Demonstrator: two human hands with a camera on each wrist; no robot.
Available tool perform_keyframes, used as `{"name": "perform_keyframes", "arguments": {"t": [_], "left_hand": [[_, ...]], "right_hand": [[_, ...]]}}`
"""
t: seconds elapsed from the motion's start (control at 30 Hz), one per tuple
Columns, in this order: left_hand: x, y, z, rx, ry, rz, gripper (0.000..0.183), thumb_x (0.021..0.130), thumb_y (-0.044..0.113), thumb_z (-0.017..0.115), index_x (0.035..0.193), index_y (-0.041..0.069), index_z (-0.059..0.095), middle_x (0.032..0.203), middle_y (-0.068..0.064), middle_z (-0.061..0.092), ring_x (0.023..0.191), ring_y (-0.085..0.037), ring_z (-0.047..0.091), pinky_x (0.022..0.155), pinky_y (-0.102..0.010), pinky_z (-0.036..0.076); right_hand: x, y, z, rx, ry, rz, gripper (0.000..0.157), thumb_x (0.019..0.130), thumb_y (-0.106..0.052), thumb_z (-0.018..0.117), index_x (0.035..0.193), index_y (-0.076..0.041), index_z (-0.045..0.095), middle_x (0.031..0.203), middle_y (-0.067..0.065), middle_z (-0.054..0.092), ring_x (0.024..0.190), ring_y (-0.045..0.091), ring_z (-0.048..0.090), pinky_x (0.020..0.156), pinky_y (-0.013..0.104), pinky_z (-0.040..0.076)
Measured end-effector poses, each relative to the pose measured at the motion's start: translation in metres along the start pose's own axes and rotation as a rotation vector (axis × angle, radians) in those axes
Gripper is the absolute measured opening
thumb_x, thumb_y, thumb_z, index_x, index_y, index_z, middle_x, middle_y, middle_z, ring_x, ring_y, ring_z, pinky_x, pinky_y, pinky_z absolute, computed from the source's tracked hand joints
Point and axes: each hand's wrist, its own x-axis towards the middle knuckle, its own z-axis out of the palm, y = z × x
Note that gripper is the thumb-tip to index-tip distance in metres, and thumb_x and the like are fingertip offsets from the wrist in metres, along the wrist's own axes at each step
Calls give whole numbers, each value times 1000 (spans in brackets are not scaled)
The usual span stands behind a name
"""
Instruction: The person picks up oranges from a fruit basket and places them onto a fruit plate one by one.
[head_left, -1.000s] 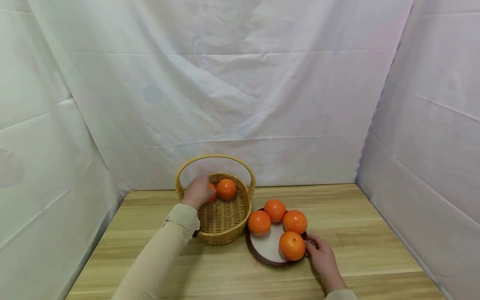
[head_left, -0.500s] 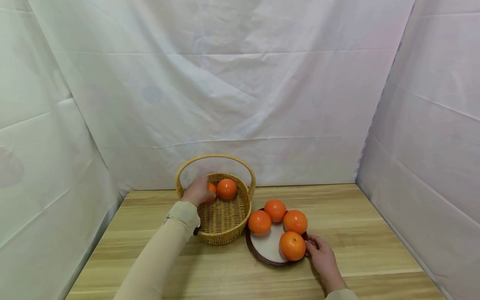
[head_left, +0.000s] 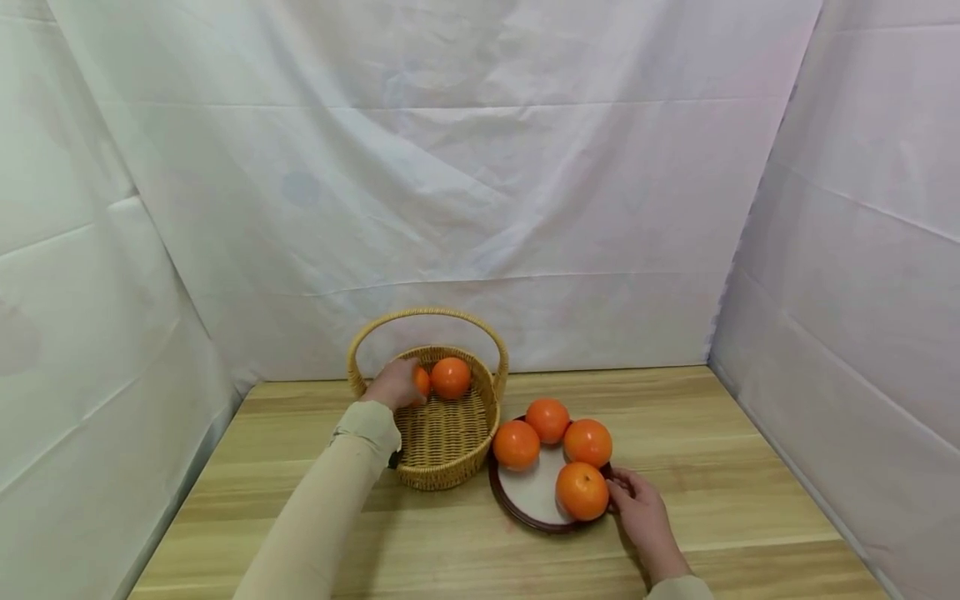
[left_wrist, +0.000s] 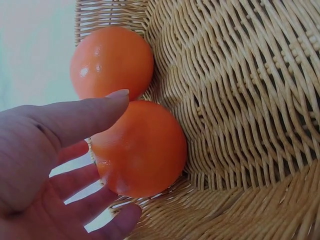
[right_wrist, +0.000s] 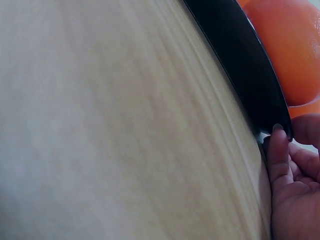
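My left hand is inside the wicker basket at its left side. In the left wrist view its fingers are spread and fairly straight around the near orange, the thumb overlapping the fruit's upper edge. A second orange sits right beside that one against the basket wall. My right hand pinches the right rim of a round plate, white inside with a dark edge. In the right wrist view thumb and finger meet at the dark plate rim. Several oranges lie on the plate, the nearest orange close by my fingertips.
The basket's tall arched handle rises over its opening. Basket and plate stand side by side on a wood-grain table. White cloth hangs behind and on both sides.
My left hand has drawn slightly left from the orange in the basket, its fingers looser around it. The right hand and plate hold their places; the head view has shifted a little.
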Motion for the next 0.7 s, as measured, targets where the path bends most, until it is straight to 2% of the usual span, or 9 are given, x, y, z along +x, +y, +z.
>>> {"name": "perform_keyframes", "arguments": {"t": [0.33,0.7], "left_hand": [[4,-4,4,61,-27,-34,83,82,17,84,153,3,41,153,-25,44,140,-46,41,113,-58,38],[5,-7,7,109,-37,-7,75,83,13,81,149,2,47,143,-23,55,129,-43,54,105,-56,46]], "right_hand": [[3,1,-2,-38,-16,17,41,105,-18,53,140,5,53,130,22,62,111,19,62,81,20,54],[3,3,0,-5,-12,19,41,104,-14,53,139,8,52,130,25,61,105,16,63,78,21,56]]}}
